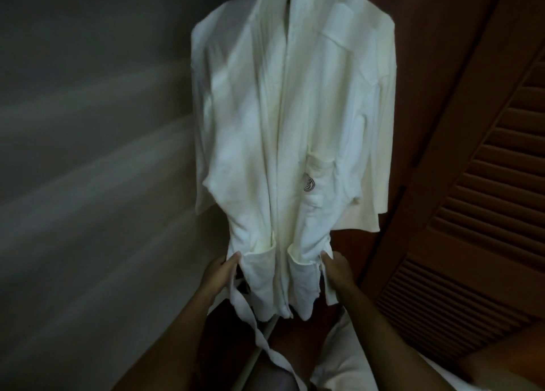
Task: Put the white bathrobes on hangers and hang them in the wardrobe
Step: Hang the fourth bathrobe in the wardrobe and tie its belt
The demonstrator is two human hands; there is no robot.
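Note:
A white bathrobe (283, 142) hangs full length in front of me, its collar running out of the top of the frame; the hanger itself is hidden. A dark round emblem marks its chest pocket. My left hand (221, 272) grips the robe's left side near the waist. At the robe's right side, my right hand (336, 269) holds the fabric and a belt end. The white belt (250, 317) trails down from the left side toward the floor. A second pale robe (380, 166) shows behind the right sleeve.
A brown louvred wardrobe door (472, 213) stands open on the right. A grey wall (88, 154) fills the left. Dark brown wood (298, 340) lies below the robe, and pale cloth (345, 358) sits at the bottom right.

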